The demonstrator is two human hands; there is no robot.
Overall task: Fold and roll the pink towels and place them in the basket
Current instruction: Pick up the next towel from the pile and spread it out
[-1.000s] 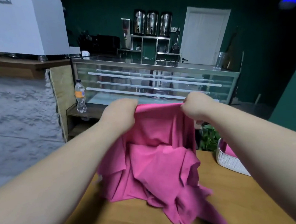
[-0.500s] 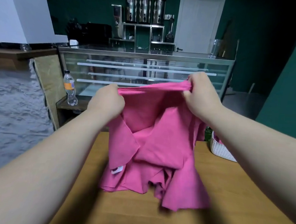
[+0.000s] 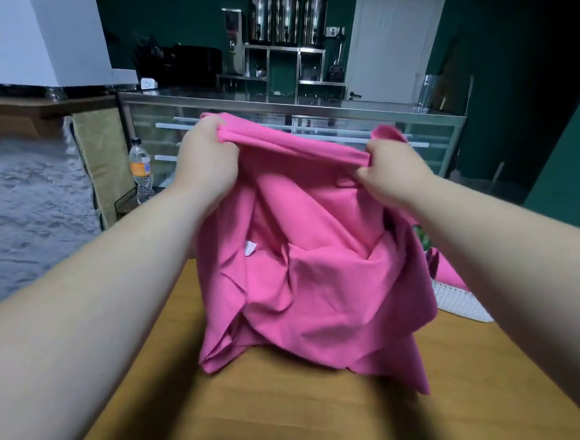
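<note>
Crumpled pink towel (image 3: 315, 273), hanging over table

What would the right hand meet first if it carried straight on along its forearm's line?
The right hand meets only the pink towel it grips; beyond, the way looks free to the glass display counter, depth unclear.

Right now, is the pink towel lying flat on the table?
No, the left hand and right hand hold the pink towel up by its top edge.
</note>
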